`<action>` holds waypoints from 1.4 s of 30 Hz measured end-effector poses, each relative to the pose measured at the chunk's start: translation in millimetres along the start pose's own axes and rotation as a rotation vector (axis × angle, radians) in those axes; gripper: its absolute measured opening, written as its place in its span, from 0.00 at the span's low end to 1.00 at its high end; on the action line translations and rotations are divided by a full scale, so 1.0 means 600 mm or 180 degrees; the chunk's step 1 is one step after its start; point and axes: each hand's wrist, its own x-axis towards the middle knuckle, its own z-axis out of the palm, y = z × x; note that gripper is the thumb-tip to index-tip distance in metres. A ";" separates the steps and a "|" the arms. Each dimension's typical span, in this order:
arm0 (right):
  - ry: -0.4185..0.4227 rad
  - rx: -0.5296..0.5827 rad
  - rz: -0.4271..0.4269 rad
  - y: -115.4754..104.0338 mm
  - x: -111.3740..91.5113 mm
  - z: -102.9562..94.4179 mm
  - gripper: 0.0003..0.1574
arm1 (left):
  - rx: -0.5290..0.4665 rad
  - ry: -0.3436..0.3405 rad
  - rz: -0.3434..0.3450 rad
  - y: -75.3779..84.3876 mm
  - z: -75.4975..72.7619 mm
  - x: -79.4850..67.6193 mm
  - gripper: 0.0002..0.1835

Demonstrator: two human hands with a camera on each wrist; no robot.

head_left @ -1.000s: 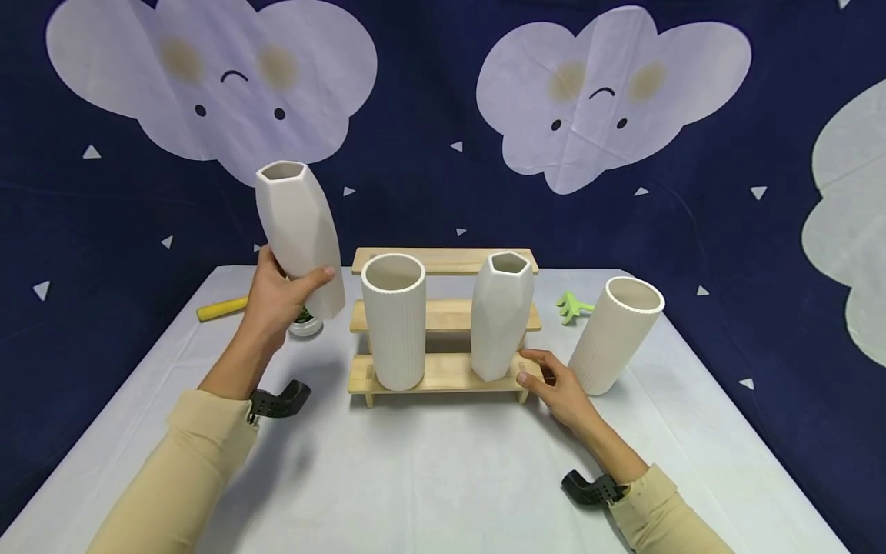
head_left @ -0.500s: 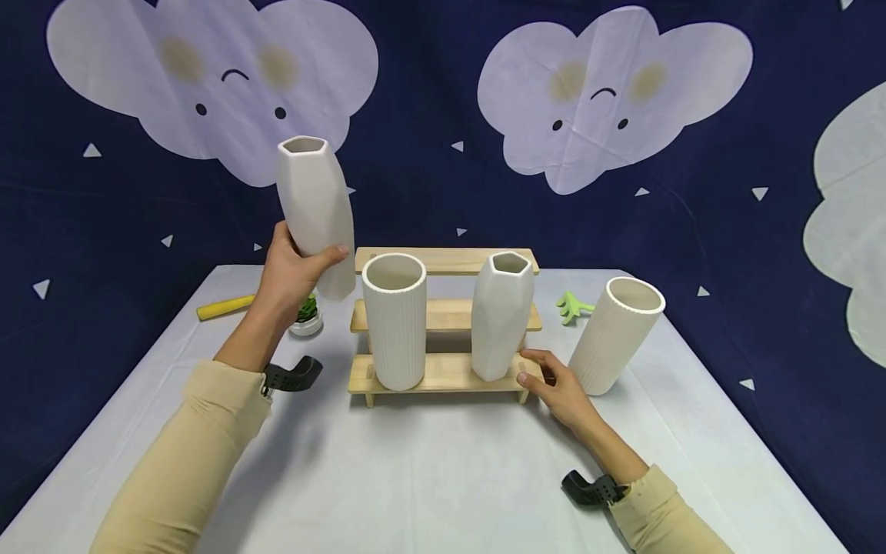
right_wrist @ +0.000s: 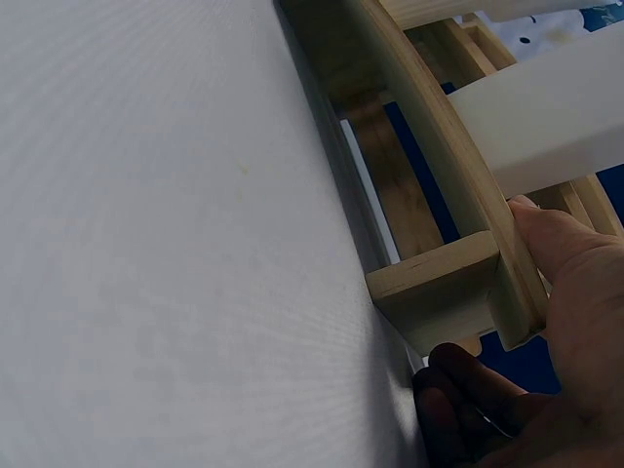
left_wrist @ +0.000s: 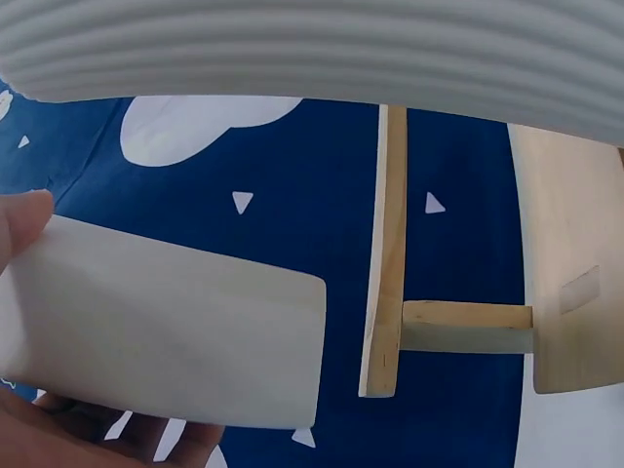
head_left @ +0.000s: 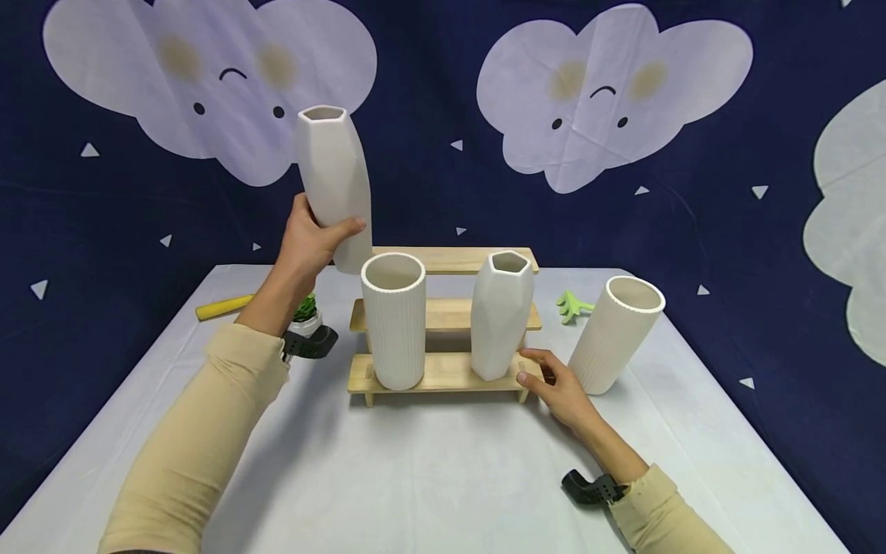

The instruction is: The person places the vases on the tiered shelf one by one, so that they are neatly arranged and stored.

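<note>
My left hand (head_left: 313,240) grips a white faceted vase (head_left: 335,173) around its lower half and holds it in the air, slightly tilted. In the left wrist view the base of this vase (left_wrist: 175,327) is apart from the wooden shelf's top board (left_wrist: 388,253). The three-tier wooden shelf (head_left: 446,369) bears a white ribbed vase (head_left: 394,331) and a second faceted vase (head_left: 501,323) on its bottom tier. At that tier's right end, my right hand (head_left: 562,391) holds the board, thumb on its edge and fingers curled below, as the right wrist view shows.
Another ribbed vase (head_left: 609,346) stands on the white table (head_left: 443,477), right of my right hand. Behind it lies a green toy rake (head_left: 571,306). Left of the shelf are a small potted plant (head_left: 305,309) and a yellow handle (head_left: 223,307). A dark blue cloth (head_left: 429,100) hangs behind.
My left hand has raised the faceted vase and carried it rightward, from left of the shelf to the top tier's left end. The right hand and the other vases have stayed put.
</note>
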 end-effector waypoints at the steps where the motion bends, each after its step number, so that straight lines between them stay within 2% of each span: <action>1: 0.0001 -0.0004 -0.0003 0.000 0.000 0.000 0.27 | 0.0011 -0.0015 0.0009 0.001 0.002 0.002 0.45; 6: 0.0012 -0.0028 -0.0015 -0.001 -0.001 -0.001 0.27 | 0.0032 -0.0087 0.0053 0.002 0.010 0.018 0.44; 17: 0.0031 -0.0018 -0.0007 -0.002 -0.001 0.001 0.27 | 0.0234 -0.0223 0.0001 -0.003 0.021 0.045 0.46; 25: 0.0012 0.0002 0.0033 -0.004 -0.003 0.000 0.27 | 0.0197 -0.0326 0.0019 -0.008 0.033 0.064 0.45; 42: 0.0007 0.0043 0.0030 0.001 -0.001 0.000 0.27 | 0.0365 -0.0478 -0.0004 -0.014 0.054 0.083 0.47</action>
